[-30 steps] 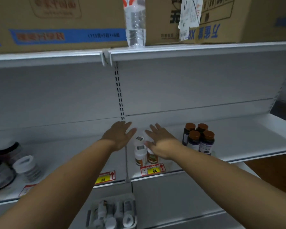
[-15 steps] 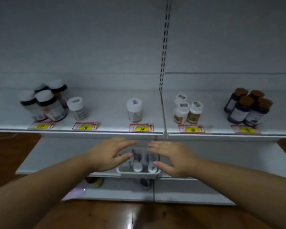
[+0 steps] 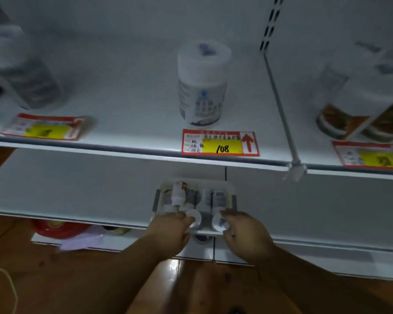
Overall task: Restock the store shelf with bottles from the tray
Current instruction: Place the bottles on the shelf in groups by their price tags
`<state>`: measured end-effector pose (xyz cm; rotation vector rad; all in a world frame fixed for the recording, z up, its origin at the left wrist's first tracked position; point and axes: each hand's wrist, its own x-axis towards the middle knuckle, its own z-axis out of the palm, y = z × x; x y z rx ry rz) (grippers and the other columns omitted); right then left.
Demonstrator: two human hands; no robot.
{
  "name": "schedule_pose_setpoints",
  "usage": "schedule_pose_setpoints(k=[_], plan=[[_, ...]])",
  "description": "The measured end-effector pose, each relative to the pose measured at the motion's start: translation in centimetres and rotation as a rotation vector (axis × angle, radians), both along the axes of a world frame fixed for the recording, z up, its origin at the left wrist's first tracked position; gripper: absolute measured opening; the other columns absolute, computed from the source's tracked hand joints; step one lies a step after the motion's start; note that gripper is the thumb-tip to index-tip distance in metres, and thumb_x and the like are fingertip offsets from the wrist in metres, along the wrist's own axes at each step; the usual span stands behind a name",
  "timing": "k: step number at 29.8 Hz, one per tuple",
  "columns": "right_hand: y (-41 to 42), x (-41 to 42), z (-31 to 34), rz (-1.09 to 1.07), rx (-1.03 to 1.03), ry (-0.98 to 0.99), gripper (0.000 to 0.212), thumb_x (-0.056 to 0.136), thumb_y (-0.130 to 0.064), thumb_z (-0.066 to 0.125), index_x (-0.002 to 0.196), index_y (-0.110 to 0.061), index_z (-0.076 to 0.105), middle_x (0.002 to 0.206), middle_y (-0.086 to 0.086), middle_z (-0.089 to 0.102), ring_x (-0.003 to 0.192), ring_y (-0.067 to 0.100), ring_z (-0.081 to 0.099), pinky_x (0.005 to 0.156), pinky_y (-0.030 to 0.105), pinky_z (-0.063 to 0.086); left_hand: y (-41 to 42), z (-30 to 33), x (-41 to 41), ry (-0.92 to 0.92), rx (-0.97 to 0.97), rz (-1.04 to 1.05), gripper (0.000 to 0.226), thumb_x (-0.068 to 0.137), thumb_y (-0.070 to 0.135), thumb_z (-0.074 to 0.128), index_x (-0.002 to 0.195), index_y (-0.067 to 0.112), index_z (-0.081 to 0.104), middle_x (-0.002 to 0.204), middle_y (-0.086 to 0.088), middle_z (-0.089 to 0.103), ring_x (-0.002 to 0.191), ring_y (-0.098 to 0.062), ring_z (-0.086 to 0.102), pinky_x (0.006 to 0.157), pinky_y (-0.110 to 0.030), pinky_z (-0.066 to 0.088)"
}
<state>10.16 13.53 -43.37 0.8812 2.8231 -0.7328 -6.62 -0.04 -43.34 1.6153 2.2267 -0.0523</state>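
Note:
A white tray (image 3: 156, 200) with grey handles sits on the lower shelf (image 3: 77, 191), holding several white-capped bottles lying on their sides. My left hand (image 3: 170, 233) reaches in at the tray's near edge, its fingers curled on the cap end of one bottle (image 3: 194, 217). Beside it, my right hand (image 3: 244, 233) pinches the cap of another bottle (image 3: 218, 222). On the upper shelf (image 3: 127, 123) a single white bottle (image 3: 202, 87) stands upright behind a price tag marked 108 (image 3: 220, 143).
Blurred dark bottles (image 3: 25, 75) stand at the upper shelf's left, and orange-labelled bottles (image 3: 359, 105) stand right of a thin divider rail (image 3: 279, 105). Below the lower shelf lie a red roll (image 3: 57, 227) and a tape roll (image 3: 201, 239). The floor (image 3: 77, 279) is wooden.
The view dropped from the upper shelf and moved closer. Both hands went down from the upper shelf to the tray and closed on bottle caps.

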Motion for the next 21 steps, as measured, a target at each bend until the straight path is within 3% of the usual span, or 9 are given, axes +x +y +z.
schedule_pose_setpoints(k=[6, 8, 11, 13, 16, 21], plan=[[0.9, -2.5, -6.7, -0.104, 0.093, -0.108, 0.05, 0.086, -0.039, 0.051, 0.13, -0.017, 0.049, 0.132, 0.006, 0.053, 0.118, 0.024, 0.052, 0.095, 0.029, 0.042, 4.3, -8.4, 0.3, -0.037, 0.008, 0.402, 0.059, 0.084, 0.052, 0.052, 0.135, 0.022, 0.043, 0.125, -0.003, 0.061, 0.111, -0.021, 0.059, 0.087, -0.028, 0.046], [0.6, -3.3, -7.7, -0.113, 0.129, -0.109, 0.043, 0.084, -0.036, 0.056, 0.119, -0.012, 0.056, 0.119, 0.01, 0.059, 0.107, 0.03, 0.059, 0.087, 0.032, 0.047, 4.7, -9.8, 0.8, -0.085, 0.061, 0.483, 0.06, 0.079, 0.051, 0.06, 0.129, 0.021, 0.047, 0.117, -0.003, 0.066, 0.105, -0.022, 0.062, 0.082, -0.027, 0.047], [0.6, -4.6, -8.2, -0.171, 0.141, -0.197, 0.035, 0.086, -0.03, 0.051, 0.117, -0.013, 0.051, 0.115, 0.008, 0.06, 0.1, 0.028, 0.061, 0.079, 0.03, 0.047, 5.0, -10.6, 1.2, -0.176, 0.109, 0.604, 0.056, 0.074, 0.043, 0.068, 0.122, 0.02, 0.051, 0.111, -0.004, 0.067, 0.101, -0.023, 0.063, 0.081, -0.029, 0.049], [1.0, -5.4, -8.5, -0.17, 0.149, -0.247, 0.035, 0.088, -0.025, 0.05, 0.12, -0.012, 0.048, 0.114, 0.008, 0.062, 0.1, 0.028, 0.062, 0.08, 0.031, 0.048, 5.1, -10.8, 1.2, -0.177, 0.122, 0.6, 0.053, 0.075, 0.042, 0.066, 0.121, 0.021, 0.051, 0.111, -0.002, 0.067, 0.102, -0.022, 0.063, 0.081, -0.026, 0.047], [1.6, -5.9, -7.7, -0.155, 0.083, -0.271, 0.042, 0.083, -0.027, 0.058, 0.121, -0.013, 0.049, 0.114, 0.006, 0.063, 0.101, 0.026, 0.063, 0.082, 0.032, 0.05, 4.6, -9.3, 0.6, -0.126, 0.207, 0.543, 0.054, 0.075, 0.046, 0.064, 0.122, 0.022, 0.052, 0.106, 0.0, 0.069, 0.096, -0.02, 0.065, 0.068, -0.02, 0.039], [0.8, -3.7, -1.4, -0.176, 0.067, 0.007, 0.042, 0.075, -0.039, 0.057, 0.11, -0.017, 0.061, 0.107, 0.003, 0.066, 0.097, 0.023, 0.061, 0.077, 0.023, 0.044, 2.2, -2.9, -0.5, -0.159, 0.347, 0.432, 0.059, 0.069, 0.056, 0.067, 0.116, 0.021, 0.061, 0.101, -0.002, 0.072, 0.091, -0.021, 0.067, 0.066, -0.022, 0.044]])
